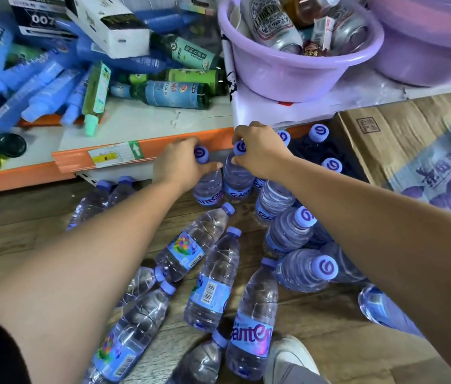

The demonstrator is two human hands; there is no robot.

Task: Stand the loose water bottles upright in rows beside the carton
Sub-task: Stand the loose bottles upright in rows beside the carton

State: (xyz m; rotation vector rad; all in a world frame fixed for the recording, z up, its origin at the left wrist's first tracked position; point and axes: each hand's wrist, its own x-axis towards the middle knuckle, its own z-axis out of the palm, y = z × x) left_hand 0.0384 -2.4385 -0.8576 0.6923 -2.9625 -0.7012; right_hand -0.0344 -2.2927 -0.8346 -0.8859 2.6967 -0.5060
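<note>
Clear water bottles with purple caps lie loose on the wooden floor; one with a colourful label (191, 245) points up-right and another (252, 322) lies near my foot. My left hand (180, 162) grips the neck of an upright bottle (209, 187). Right beside it stands a second upright bottle (236, 178), whose cap my right hand (257, 151) holds. Several more upright bottles (293, 231) stand in a row to the right, next to the brown carton (401, 139).
An orange-edged low shelf (141, 145) holds blue and green bottles and boxes just behind my hands. Two lilac basins (299, 62) sit above the carton. My shoe (290, 358) is at the bottom edge. Two more loose bottles (94, 200) lie under the shelf at left.
</note>
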